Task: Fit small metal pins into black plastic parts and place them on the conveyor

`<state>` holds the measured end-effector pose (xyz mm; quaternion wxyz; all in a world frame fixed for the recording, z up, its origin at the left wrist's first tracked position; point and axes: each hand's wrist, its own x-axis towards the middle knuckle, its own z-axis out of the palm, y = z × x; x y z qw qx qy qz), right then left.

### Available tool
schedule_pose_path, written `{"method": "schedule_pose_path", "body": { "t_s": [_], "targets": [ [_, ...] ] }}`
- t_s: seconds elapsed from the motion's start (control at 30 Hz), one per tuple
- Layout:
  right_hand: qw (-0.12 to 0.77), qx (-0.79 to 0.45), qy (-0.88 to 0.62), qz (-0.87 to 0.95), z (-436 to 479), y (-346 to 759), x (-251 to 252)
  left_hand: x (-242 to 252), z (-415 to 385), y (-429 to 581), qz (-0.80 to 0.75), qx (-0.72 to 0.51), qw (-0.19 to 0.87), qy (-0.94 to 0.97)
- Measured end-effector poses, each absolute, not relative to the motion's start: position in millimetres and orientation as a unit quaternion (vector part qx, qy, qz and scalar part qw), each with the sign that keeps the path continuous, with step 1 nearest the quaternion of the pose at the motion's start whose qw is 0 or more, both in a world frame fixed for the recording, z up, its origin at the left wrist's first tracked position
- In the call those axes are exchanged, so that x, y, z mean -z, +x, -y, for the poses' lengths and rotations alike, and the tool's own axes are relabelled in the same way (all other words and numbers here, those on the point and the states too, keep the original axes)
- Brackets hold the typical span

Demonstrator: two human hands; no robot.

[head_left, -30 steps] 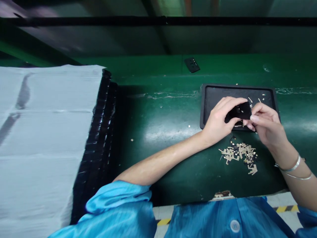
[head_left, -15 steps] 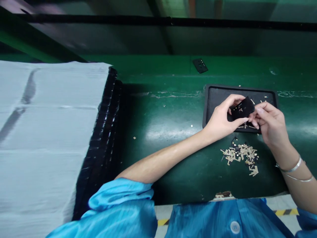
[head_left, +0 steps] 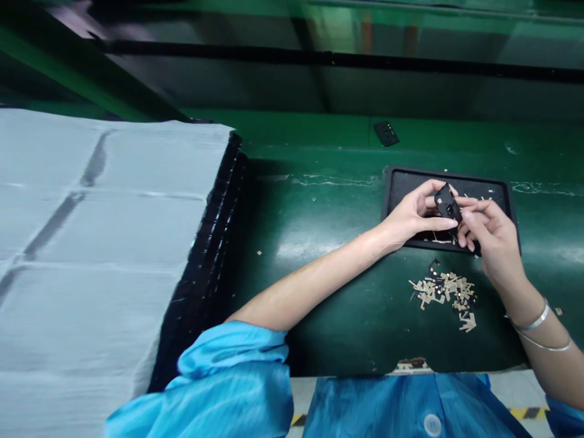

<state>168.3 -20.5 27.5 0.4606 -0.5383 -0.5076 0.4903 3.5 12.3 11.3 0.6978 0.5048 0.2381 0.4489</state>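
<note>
One black part above the tray, long axis slanting down toward your right hand. Your left hand has it pinched; right fingers bunch at its lower end, can't tell if they're gripping.

"What is standing in front?"

"A green workbench is stretching across; its near edge is showing a chipped patch."

"And behind it?"

"A dark bar is running along grey panelling, and a green beam is slanting at upper left."

"How is the light falling?"

"It is making a soft glare on the workbench; below, yellow-and-black tape is crossing the pale floor."
</note>
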Motion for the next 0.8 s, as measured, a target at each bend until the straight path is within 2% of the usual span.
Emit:
{"method": "schedule_pose_path", "body": {
  "t_s": [0.2,0.33,0.47,0.67,0.8],
  "targets": [
    [0.435,-0.576,-0.512,0.466,18,172,-26,-10,-13,7,-0.203,-0.438,0.717,0.503],
    [0.464,-0.550,-0.531,0.446,13,178,-23,-10,-13,9,-0.278,-0.515,0.686,0.432],
    [0.456,-0.543,-0.562,0.426,-22,181,-25,-9,-14,10,-0.312,-0.562,0.671,0.370],
    [0.519,-0.433,-0.602,0.426,-110,197,-45,-9,-14,12,-0.319,-0.567,0.665,0.368],
    [0.498,-0.358,-0.624,0.484,-91,204,-53,-8,-15,13,-0.316,-0.564,0.671,0.363]
  ]
}}
